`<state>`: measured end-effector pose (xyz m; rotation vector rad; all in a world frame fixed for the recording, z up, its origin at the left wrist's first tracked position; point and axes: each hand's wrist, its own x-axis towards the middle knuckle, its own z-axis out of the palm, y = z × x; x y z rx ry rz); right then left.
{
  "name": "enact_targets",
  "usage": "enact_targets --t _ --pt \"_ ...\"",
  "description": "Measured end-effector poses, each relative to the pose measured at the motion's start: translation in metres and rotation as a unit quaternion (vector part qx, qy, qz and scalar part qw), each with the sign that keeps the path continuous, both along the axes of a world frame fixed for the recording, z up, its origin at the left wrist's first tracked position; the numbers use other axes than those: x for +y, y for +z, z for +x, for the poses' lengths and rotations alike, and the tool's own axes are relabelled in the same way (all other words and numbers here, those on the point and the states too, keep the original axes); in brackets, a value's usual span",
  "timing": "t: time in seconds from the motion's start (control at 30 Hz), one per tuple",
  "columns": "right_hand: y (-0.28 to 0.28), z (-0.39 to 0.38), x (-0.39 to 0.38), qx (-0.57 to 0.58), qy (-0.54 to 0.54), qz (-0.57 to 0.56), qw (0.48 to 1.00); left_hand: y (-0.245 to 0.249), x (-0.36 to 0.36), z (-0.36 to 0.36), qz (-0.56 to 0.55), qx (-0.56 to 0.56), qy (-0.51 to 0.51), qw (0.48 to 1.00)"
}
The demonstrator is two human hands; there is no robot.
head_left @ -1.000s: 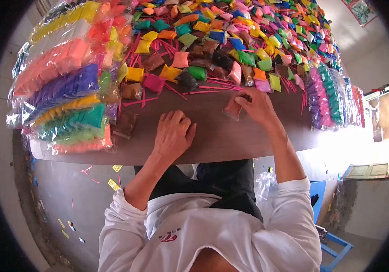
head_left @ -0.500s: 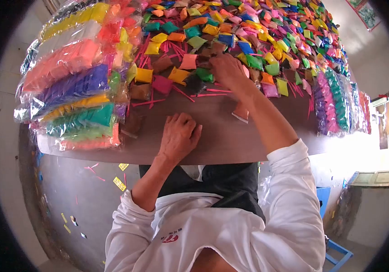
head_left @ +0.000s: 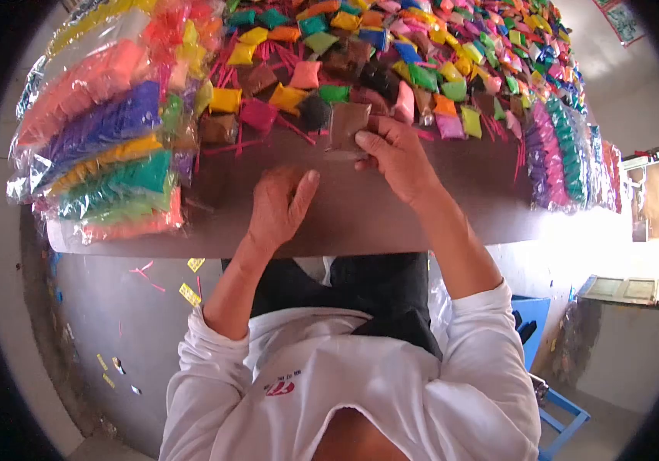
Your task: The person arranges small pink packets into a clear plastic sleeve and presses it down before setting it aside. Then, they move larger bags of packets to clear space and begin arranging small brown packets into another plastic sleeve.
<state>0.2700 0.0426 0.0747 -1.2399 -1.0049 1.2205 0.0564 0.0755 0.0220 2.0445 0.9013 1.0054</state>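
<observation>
Between the thumb and fingers of my right hand (head_left: 398, 157) is a small clear packet with brown contents (head_left: 347, 127), raised over the near part of the brown table (head_left: 329, 223). My left hand (head_left: 279, 203) is to its left above the table, thumb apart from the bent fingers, and nothing shows in it. Just beyond the hands lie many small coloured packets, among them a magenta one (head_left: 258, 115), a yellow one (head_left: 225, 101) and a black one (head_left: 315, 113).
Clear bags of coloured packets (head_left: 99, 138) are stacked at the table's left. More bagged rows (head_left: 567, 157) stand at the right edge. Pink strips (head_left: 298, 132) lie among the loose packets. A blue stool (head_left: 529, 330) is on the floor at right.
My right hand has come back from the pile, now with the brown packet in it. My left hand's thumb has spread from its fingers. The view has shifted slightly.
</observation>
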Motion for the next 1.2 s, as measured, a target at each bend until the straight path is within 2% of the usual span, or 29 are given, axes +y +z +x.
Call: enact_targets --t 0.07,0.17,0.27,0.37,0.47,0.57,0.8,0.9,0.97,1.0,1.1,1.2 --pt "-0.012 -0.015 -0.018 0.055 0.002 -0.02 0.998 0.005 -0.001 -0.002 -0.034 -0.009 -0.011 0.999" --pt "-0.032 -0.031 -0.031 -0.011 0.046 -0.02 0.999 0.001 0.002 -0.002 -0.037 0.011 -0.018 0.999" --pt "-0.046 -0.04 -0.031 -0.04 0.031 -0.017 0.999 0.007 0.001 -0.003 -0.043 0.008 -0.026 0.999" --pt "-0.031 -0.04 -0.027 -0.03 0.036 -0.017 0.999 0.006 0.001 -0.002 -0.015 -0.011 -0.029 0.999" --pt "-0.035 -0.038 -0.021 -0.112 0.049 -0.033 0.992 -0.002 0.002 -0.004 0.009 0.003 -0.029 1.0" --pt "-0.035 -0.04 -0.019 -0.058 0.055 -0.064 0.995 0.002 0.002 -0.006 0.013 0.014 -0.031 0.999" --pt "-0.04 -0.047 -0.024 0.003 0.042 -0.003 0.999 0.007 0.0 -0.007 -0.065 -0.012 -0.043 0.997" --pt "-0.038 -0.049 -0.023 0.067 0.026 -0.014 0.997 0.002 -0.001 -0.004 -0.103 -0.082 -0.032 0.991" --pt "-0.03 -0.051 -0.021 0.109 0.001 -0.038 0.993 -0.003 0.003 -0.007 -0.059 -0.038 -0.042 0.997" --pt "-0.03 -0.05 -0.02 0.099 0.011 -0.034 0.995 -0.004 0.006 -0.008 -0.037 -0.016 -0.046 0.998" --pt "-0.04 -0.048 -0.014 0.071 0.028 -0.014 0.997 -0.004 0.005 -0.003 -0.02 -0.058 -0.069 0.996" --pt "-0.049 -0.049 -0.014 0.05 0.004 0.001 0.999 -0.001 0.004 -0.007 -0.031 0.024 -0.068 0.997"
